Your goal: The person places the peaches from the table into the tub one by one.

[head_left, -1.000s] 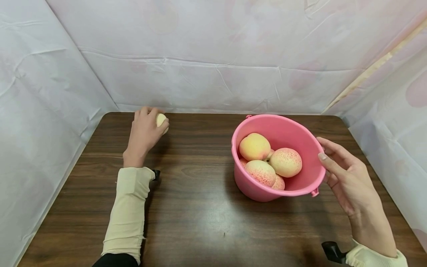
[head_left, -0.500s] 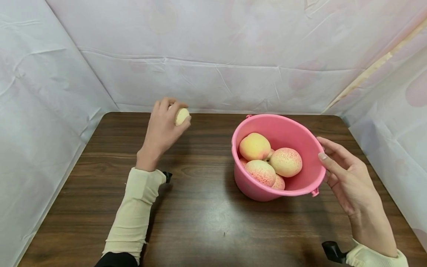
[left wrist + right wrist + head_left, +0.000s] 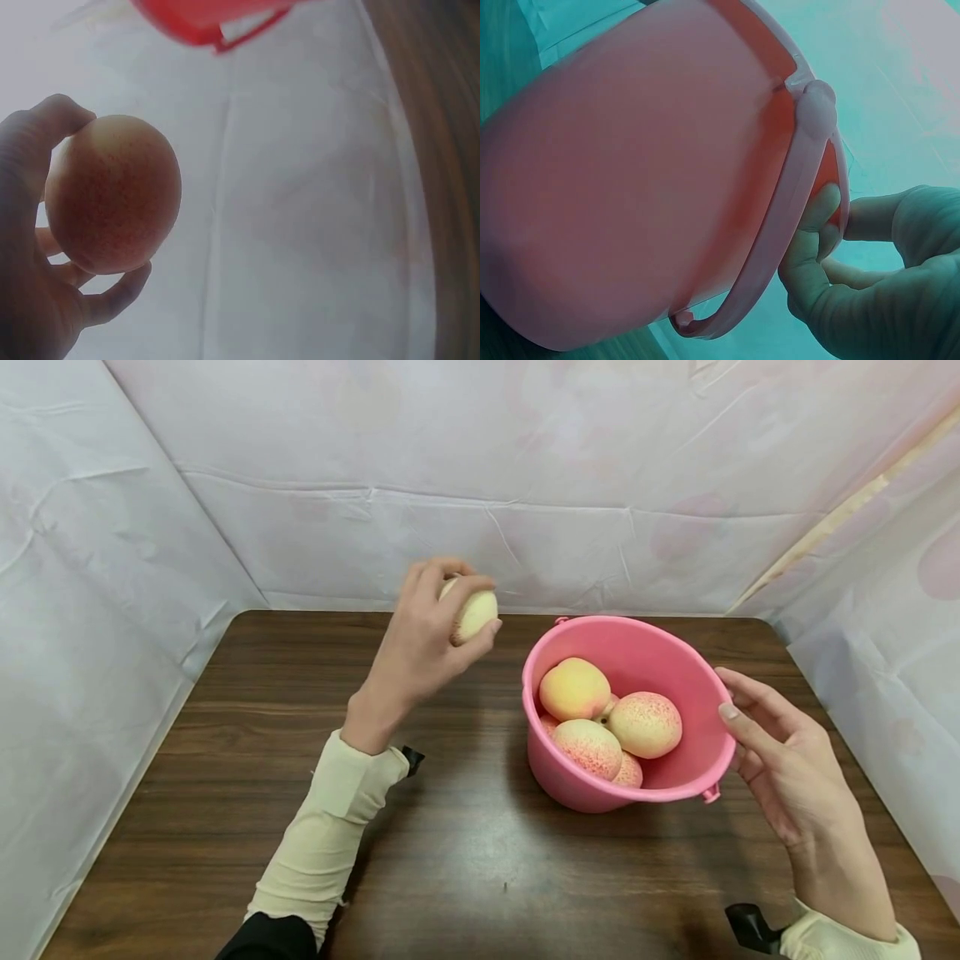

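In the head view my left hand (image 3: 420, 639) grips a pale yellow peach (image 3: 477, 612) above the table, left of the bucket. Seen from the left wrist, this peach (image 3: 116, 195) has a reddish speckled side, with thumb and fingers curled round it. A pink bucket (image 3: 558, 781) stands at right of centre, holding several yellow and pink-speckled peaches (image 3: 645, 725). My right hand (image 3: 798, 777) pinches the bucket's right rim. In the right wrist view the fingers (image 3: 821, 210) hold the rim beside the bucket's handle (image 3: 769, 247).
The dark wooden table (image 3: 225, 793) reaches back to a pale sheet wall (image 3: 450, 460). More sheeting hangs along the left and right sides. Black wrist mounts (image 3: 752, 928) stick out from both cuffs.
My left hand has carried the peach to the right and up, from the table's back left toward the bucket. The right hand keeps its hold on the rim.
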`<state>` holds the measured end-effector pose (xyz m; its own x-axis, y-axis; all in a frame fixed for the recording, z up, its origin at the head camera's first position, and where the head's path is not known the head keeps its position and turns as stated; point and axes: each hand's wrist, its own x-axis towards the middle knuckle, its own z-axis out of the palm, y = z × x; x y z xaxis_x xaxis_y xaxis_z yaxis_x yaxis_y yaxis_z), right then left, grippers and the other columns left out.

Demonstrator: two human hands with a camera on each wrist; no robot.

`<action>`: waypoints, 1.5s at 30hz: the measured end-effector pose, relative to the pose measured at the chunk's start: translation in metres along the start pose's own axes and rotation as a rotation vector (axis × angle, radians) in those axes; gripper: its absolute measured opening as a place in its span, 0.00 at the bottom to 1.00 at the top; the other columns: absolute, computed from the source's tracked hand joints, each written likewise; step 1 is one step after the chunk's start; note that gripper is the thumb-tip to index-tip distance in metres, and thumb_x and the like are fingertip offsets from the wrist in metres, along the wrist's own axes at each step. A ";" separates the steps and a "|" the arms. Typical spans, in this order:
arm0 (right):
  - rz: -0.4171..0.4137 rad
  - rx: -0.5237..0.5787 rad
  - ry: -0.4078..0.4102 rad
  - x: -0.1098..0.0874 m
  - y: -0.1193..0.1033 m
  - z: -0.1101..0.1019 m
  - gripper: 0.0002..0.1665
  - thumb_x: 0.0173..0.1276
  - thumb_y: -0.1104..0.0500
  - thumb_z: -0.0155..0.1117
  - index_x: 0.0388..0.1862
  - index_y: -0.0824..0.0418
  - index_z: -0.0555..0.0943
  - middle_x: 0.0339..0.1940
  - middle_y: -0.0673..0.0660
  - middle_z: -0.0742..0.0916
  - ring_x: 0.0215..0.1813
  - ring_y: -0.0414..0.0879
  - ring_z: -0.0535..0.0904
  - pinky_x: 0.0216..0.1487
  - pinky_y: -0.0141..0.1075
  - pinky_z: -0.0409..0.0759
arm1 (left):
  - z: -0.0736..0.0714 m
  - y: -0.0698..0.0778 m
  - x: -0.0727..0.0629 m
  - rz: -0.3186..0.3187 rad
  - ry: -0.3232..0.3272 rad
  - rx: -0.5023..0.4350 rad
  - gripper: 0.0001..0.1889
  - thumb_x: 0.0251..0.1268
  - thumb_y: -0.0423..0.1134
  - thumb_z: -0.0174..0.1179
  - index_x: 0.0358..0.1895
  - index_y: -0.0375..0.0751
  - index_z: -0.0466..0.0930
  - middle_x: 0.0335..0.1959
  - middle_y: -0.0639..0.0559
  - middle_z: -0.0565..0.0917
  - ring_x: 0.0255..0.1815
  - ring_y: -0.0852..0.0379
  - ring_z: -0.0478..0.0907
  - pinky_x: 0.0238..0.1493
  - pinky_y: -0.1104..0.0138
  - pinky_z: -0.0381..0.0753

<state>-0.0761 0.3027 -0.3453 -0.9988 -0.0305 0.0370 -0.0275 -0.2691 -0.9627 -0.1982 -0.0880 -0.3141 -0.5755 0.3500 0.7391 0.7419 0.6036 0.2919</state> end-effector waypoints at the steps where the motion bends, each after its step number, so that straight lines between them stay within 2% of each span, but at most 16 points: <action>1: 0.000 0.001 0.000 0.000 0.000 0.000 0.29 0.78 0.74 0.51 0.76 0.63 0.72 0.54 0.54 0.84 0.46 0.43 0.90 0.40 0.33 0.89 | 0.001 0.003 0.002 0.013 -0.002 -0.011 0.17 0.65 0.42 0.68 0.55 0.41 0.85 0.56 0.40 0.79 0.58 0.39 0.71 0.52 0.54 0.77; 11: 0.004 0.000 -0.001 -0.001 0.001 0.001 0.29 0.78 0.74 0.51 0.76 0.63 0.72 0.54 0.55 0.84 0.46 0.43 0.90 0.40 0.33 0.89 | 0.012 0.033 0.016 0.133 0.007 -0.111 0.18 0.65 0.41 0.69 0.55 0.40 0.84 0.56 0.40 0.78 0.61 0.41 0.70 0.59 0.54 0.75; 17: 0.000 0.003 0.005 -0.002 0.000 0.001 0.29 0.78 0.74 0.51 0.76 0.63 0.72 0.54 0.55 0.84 0.45 0.43 0.90 0.39 0.33 0.89 | 0.023 0.053 0.022 0.203 -0.023 -0.191 0.19 0.65 0.44 0.70 0.54 0.38 0.84 0.56 0.41 0.78 0.59 0.45 0.71 0.59 0.57 0.73; 21: -0.002 0.008 -0.001 -0.002 0.000 0.001 0.29 0.78 0.74 0.51 0.76 0.63 0.72 0.54 0.55 0.84 0.45 0.43 0.89 0.39 0.33 0.89 | 0.032 0.065 0.022 0.215 -0.073 -0.249 0.19 0.65 0.45 0.71 0.55 0.40 0.83 0.57 0.44 0.77 0.59 0.48 0.70 0.60 0.61 0.71; 29: -0.001 -0.002 0.007 -0.002 0.001 0.002 0.29 0.78 0.74 0.51 0.76 0.63 0.72 0.55 0.55 0.84 0.46 0.43 0.89 0.40 0.33 0.89 | 0.047 0.082 0.023 0.177 -0.199 -0.316 0.18 0.64 0.47 0.71 0.52 0.43 0.81 0.56 0.47 0.74 0.62 0.50 0.67 0.58 0.68 0.70; 39: -0.003 0.005 0.004 0.000 0.001 0.004 0.29 0.78 0.74 0.51 0.76 0.64 0.72 0.54 0.55 0.84 0.46 0.43 0.89 0.40 0.33 0.89 | 0.064 0.091 0.025 0.200 -0.341 -0.269 0.20 0.62 0.49 0.73 0.50 0.45 0.79 0.53 0.50 0.74 0.59 0.54 0.70 0.61 0.69 0.68; 45: -0.005 0.010 0.006 0.001 0.001 0.003 0.29 0.78 0.74 0.51 0.76 0.64 0.72 0.54 0.56 0.84 0.46 0.43 0.90 0.41 0.34 0.89 | 0.068 0.091 0.027 0.211 -0.423 -0.247 0.19 0.63 0.49 0.73 0.50 0.47 0.78 0.53 0.52 0.74 0.61 0.55 0.69 0.65 0.69 0.66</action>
<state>-0.0772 0.2993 -0.3449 -0.9989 -0.0231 0.0402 -0.0322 -0.2787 -0.9598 -0.1697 0.0248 -0.3084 -0.4554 0.7348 0.5027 0.8861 0.3198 0.3354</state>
